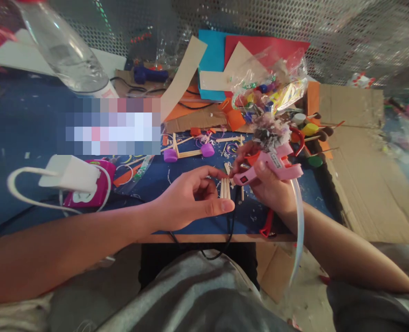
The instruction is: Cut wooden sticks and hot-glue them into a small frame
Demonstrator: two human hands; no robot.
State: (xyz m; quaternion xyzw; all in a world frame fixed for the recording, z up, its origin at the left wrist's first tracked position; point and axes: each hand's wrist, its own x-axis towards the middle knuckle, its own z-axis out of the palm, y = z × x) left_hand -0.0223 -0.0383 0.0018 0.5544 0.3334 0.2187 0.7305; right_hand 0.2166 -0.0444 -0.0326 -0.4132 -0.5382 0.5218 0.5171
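Observation:
My left hand [194, 196] pinches a small bundle of thin wooden sticks [225, 188] upright between thumb and fingertips, just above the blue table's [28, 133] front edge. My right hand [266, 182] is wrapped round a pink glue gun [271, 167], its nozzle end pointing left and almost touching the sticks. A clear glue stick [299, 221] trails from the gun down past my right wrist. Just beyond the hands lies a stick frame with purple bottle-cap wheels [189, 150].
A clear plastic bottle [66, 55] lies tilted at the back left. A white charger plugged into a pink socket [83, 182] with cables sits left. A bag of coloured craft bits [270, 92], paper sheets [221, 55] and cardboard [359, 152] crowd the back and right.

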